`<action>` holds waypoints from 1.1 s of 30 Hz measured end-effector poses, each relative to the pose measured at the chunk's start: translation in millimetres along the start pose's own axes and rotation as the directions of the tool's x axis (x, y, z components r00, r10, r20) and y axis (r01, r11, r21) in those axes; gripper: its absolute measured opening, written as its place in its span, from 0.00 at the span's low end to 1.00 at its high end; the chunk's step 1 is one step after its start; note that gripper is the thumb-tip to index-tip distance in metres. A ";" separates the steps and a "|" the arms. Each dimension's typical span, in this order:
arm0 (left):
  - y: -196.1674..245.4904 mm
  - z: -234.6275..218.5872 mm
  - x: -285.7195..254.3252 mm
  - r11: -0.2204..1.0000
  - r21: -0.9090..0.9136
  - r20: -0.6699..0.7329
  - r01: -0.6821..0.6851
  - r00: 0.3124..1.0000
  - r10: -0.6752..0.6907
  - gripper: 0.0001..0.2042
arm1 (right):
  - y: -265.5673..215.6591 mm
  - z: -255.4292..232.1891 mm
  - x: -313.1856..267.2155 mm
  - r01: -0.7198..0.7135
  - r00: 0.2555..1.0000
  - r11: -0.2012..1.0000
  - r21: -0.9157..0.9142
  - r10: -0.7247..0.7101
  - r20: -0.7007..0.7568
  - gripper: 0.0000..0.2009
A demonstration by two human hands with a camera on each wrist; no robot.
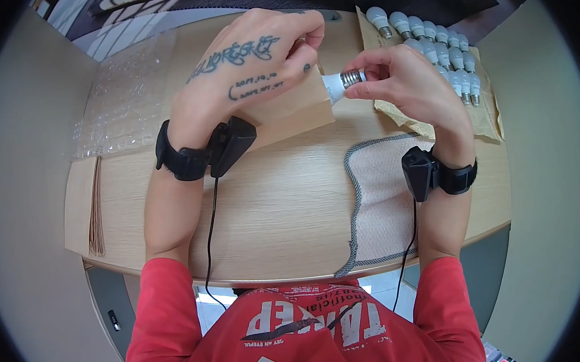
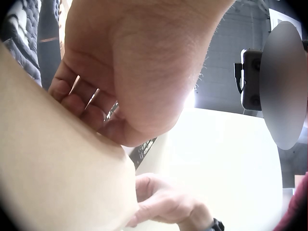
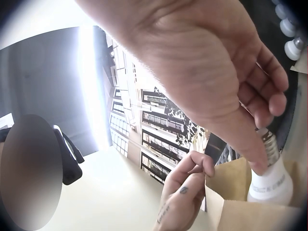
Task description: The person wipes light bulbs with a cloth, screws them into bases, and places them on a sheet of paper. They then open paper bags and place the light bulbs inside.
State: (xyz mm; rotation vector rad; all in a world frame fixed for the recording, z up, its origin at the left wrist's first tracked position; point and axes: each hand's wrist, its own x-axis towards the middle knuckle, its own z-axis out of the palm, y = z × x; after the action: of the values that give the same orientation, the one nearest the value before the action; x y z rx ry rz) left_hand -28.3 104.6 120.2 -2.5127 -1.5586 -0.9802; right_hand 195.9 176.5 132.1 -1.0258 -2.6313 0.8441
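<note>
A light bulb (image 1: 335, 86) is partly inside the mouth of a brown paper bag (image 1: 287, 118), its white globe inward and its metal screw base outward. My right hand (image 1: 409, 82) pinches the bulb by that base between thumb and fingers. My left hand (image 1: 257, 59) grips the bag's upper edge near the opening. In the right wrist view the bulb (image 3: 270, 185) stands in the open bag (image 3: 231, 180), with the left hand (image 3: 185, 192) at the rim. The left wrist view shows the left hand (image 2: 139, 72) curled on the bag (image 2: 62, 163).
Several bulbs (image 1: 444, 41) lie in rows on brown padded paper (image 1: 493, 120) at the back right. A pale cloth (image 1: 388, 200) with a grey border lies in front of it. Bubble wrap (image 1: 119, 104) is at the left, with folded paper bags (image 1: 82, 205) nearer the front edge.
</note>
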 end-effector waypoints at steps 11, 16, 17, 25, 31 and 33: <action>2.1 3.4 -0.3 1.000 -0.023 -0.014 -0.013 1.000 0.013 0.02 | -5.2 16.5 8.5 -0.023 0.994 0.996 -0.088 0.032 0.103 0.20; 3.4 2.6 0.4 1.000 -0.019 0.013 0.001 1.000 -0.001 0.03 | -6.8 21.3 10.3 0.067 0.985 0.996 0.065 -0.077 0.156 0.18; 3.7 2.5 0.2 1.000 -0.026 0.007 -0.004 1.000 0.004 0.03 | -4.8 22.6 10.4 0.087 0.981 0.986 0.142 -0.110 0.162 0.19; 3.9 0.7 -0.9 0.999 -0.031 0.002 0.010 1.000 -0.010 0.03 | 4.3 22.4 7.7 0.167 0.960 0.836 0.523 -0.258 0.106 0.24; 2.6 0.8 -0.2 0.999 -0.031 -0.024 -0.012 1.000 0.012 0.02 | 11.0 21.0 12.5 0.171 0.974 0.887 0.429 -0.219 0.064 0.22; 2.7 0.3 -0.2 1.000 -0.025 -0.016 -0.011 1.000 0.011 0.02 | 15.6 21.7 14.9 0.159 0.982 0.919 0.362 -0.186 0.042 0.21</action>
State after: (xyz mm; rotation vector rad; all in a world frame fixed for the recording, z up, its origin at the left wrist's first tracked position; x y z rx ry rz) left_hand -26.1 103.1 120.6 -2.5209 -1.5358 -1.0226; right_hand 185.6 186.2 105.0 -0.6679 -2.4489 1.2782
